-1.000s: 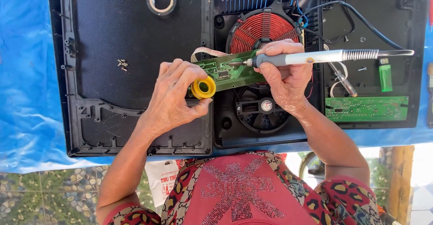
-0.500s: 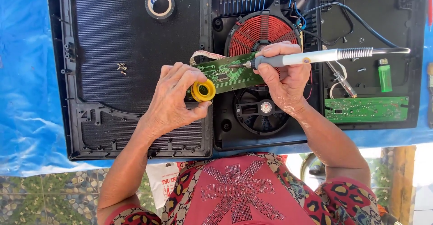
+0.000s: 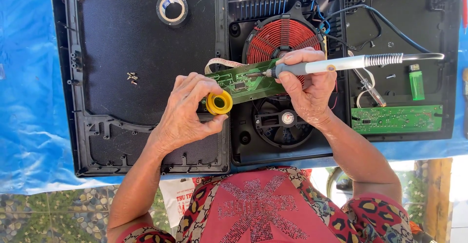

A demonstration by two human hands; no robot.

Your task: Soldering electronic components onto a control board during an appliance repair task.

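The right hand (image 3: 307,89) grips a soldering iron (image 3: 341,63) that lies left to right, its tip touching the green circuit board (image 3: 243,79) just left of that hand. The left hand (image 3: 187,111) pinches a yellow solder spool (image 3: 219,102) at the board's near left edge. The board lies between both hands, over the red coil (image 3: 282,36) and the fan (image 3: 282,121) of the opened cooker (image 3: 336,136).
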